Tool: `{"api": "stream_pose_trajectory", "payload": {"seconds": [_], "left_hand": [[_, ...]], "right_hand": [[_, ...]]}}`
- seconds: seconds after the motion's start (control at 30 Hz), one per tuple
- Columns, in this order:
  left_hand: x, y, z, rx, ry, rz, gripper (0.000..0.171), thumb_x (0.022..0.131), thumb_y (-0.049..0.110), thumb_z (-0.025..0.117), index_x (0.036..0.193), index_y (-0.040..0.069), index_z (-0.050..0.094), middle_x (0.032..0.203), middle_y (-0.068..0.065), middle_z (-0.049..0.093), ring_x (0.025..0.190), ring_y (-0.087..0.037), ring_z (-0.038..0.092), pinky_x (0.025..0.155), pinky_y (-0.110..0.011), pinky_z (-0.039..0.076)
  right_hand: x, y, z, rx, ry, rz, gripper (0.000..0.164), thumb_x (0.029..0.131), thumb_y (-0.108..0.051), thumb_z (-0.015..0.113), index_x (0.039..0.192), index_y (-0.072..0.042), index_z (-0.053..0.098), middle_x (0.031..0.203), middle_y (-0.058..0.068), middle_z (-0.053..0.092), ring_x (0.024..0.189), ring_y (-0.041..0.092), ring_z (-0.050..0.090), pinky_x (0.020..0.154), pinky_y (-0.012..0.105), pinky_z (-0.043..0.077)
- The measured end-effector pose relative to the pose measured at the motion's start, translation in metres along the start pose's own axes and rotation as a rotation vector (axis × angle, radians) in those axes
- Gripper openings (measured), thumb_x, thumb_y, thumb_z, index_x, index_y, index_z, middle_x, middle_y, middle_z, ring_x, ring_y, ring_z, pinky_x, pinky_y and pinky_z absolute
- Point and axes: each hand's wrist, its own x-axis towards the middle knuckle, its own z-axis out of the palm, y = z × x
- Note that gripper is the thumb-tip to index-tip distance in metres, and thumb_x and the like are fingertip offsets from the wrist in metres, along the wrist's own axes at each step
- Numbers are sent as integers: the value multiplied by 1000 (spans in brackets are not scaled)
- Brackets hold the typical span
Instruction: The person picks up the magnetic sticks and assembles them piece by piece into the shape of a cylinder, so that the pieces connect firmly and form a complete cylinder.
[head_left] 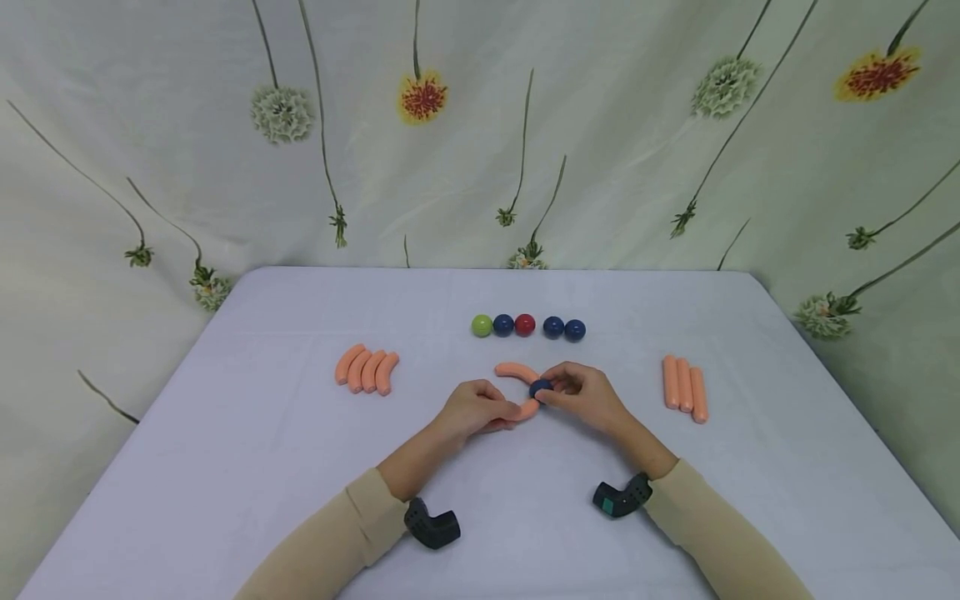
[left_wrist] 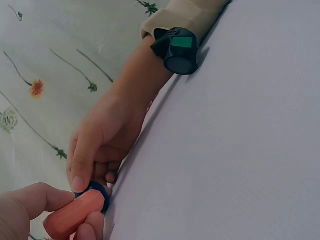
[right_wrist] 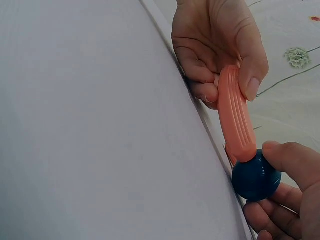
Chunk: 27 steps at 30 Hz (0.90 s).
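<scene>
Near the table's middle, my left hand [head_left: 478,407] pinches a curved orange rod [right_wrist: 236,112] between thumb and fingers. My right hand [head_left: 588,398] pinches a dark blue ball [right_wrist: 256,176] between thumb and fingertips. In the right wrist view the rod's end touches the ball. A second curved orange rod [head_left: 516,370] extends left from the far side of the ball; whether it touches the ball is hard to tell. In the left wrist view the held rod partly hides the ball, and only part of my left hand shows.
Behind the hands runs a row of balls: a green ball [head_left: 482,326], a red ball [head_left: 525,325] and several blue balls [head_left: 553,327]. Several curved orange rods [head_left: 367,371] lie left. Three straight orange rods [head_left: 685,385] lie right. A floral cloth [head_left: 465,183] hangs behind the table [head_left: 225,467].
</scene>
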Motion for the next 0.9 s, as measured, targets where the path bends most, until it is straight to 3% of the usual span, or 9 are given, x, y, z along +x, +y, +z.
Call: {"api": "stream_pose_trajectory", "payload": {"seconds": [0.17,0.3,0.5,0.7,0.9], "left_hand": [[0,-1,1,26,-4,19,22,75,10,82,78,6,60,70,-5,68,65,-12,66,62,-21,51],[-2,-1,2,107,0,61,21,76,14,82,79,6,62,68,-3,68,65,-11,61,59,-21,45],[-4,-1,-1,231,-12,165,19,78,20,81,83,7,68,71,2,66,71,-13,55,62,-24,42],[-6,-2,-3,358,-46,290,15,82,24,77,85,10,73,76,4,66,76,-13,56,66,-28,44],[-10,-1,-2,456,-50,346,13,84,24,77,85,11,73,74,5,64,73,-12,56,64,-28,45]], "right_hand": [[0,0,0,1,0,-2,25,85,-17,76,106,-4,70,88,2,65,81,19,59,70,24,49],[0,-1,0,0,-1,6,25,86,-18,76,106,-4,70,89,2,65,81,18,59,70,24,48],[-1,-2,0,-3,-2,24,27,85,-19,76,107,-4,70,89,2,65,81,18,59,70,24,48],[0,-2,1,1,-6,29,28,85,-19,76,108,-4,70,89,2,65,82,19,59,71,24,49],[-1,-3,1,5,-2,16,27,85,-18,76,107,-4,70,88,2,65,82,19,59,70,24,48]]}}
